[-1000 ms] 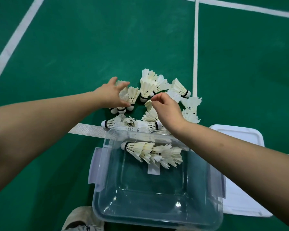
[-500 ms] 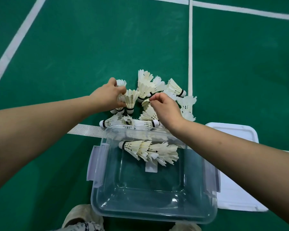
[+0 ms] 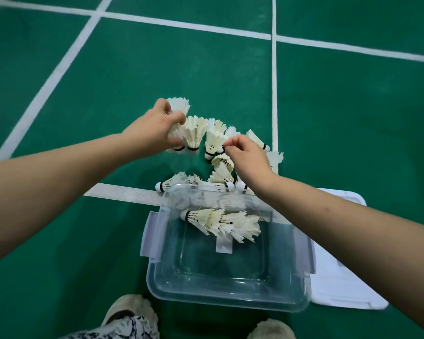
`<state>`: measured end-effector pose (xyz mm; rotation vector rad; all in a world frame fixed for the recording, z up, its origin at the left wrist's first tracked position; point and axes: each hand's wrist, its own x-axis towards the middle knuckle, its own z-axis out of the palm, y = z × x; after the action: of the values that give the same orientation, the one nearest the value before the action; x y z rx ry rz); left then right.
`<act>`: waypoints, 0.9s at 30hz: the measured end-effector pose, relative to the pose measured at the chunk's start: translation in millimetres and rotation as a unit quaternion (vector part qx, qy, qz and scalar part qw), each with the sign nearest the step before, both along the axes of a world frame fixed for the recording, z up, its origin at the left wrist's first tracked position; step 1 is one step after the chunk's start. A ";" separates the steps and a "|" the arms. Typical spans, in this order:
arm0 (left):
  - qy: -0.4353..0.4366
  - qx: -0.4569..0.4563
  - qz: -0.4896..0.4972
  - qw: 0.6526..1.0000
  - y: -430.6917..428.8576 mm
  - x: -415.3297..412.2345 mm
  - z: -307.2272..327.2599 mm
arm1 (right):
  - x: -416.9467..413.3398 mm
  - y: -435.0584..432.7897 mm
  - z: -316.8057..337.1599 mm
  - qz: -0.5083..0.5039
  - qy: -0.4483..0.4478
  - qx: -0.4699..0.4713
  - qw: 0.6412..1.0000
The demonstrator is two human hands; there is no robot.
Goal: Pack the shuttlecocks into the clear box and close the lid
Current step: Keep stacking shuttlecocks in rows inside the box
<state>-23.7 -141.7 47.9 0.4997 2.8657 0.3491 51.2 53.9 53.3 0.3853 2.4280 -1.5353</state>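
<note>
Head view: left hand (image 3: pixel 154 129) clutches several shuttlecocks (image 3: pixel 192 132) from the floor pile; right hand (image 3: pixel 249 159) pinches one shuttlecock's cork (image 3: pixel 220 149). Nearer, the clear box (image 3: pixel 227 293) holds a few, its lid (image 3: pixel 340 287) lying beside it.

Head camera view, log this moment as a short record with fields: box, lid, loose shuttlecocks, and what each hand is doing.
clear box: open on the green court floor, a few shuttlecocks lying at its far end
lid: off, flat on the floor right of the box
loose shuttlecocks: piled on the floor beyond the box
left hand: gripping a bunch of shuttlecocks
right hand: fingers pinching one shuttlecock's cork end
</note>
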 end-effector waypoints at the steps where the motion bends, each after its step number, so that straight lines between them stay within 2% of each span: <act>1: 0.009 0.007 0.004 1.000 -0.8 2.4 10.8 | 1.4 -0.5 5.5 0.003 0.013 0.003 1.000; 5: 0.039 0.032 -0.001 0.999 1.0 21.9 49.5 | 7.7 1.2 28.6 0.034 0.071 0.042 0.996; 12: 0.016 0.074 -0.042 0.996 11.2 85.1 75.5 | 38.9 5.1 60.4 0.106 0.174 0.130 0.970; 17: -0.039 0.068 -0.046 0.996 9.0 119.1 72.0 | 62.8 9.0 56.3 0.192 0.157 0.119 0.962; 21: -0.077 0.069 -0.039 0.994 3.9 135.3 61.9 | 82.6 7.5 38.5 0.200 0.140 0.090 0.965; 24: -0.096 0.082 -0.025 0.992 0.7 141.9 54.1 | 93.6 9.9 30.0 0.180 0.125 0.078 0.973; 27: -0.097 0.094 -0.007 0.991 -3.2 144.2 47.3 | 102.7 16.6 24.4 0.089 0.103 0.009 0.991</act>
<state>120.4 -144.9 95.3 0.4895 2.6533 0.6335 153.9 70.5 77.7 0.0103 2.5497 -1.5438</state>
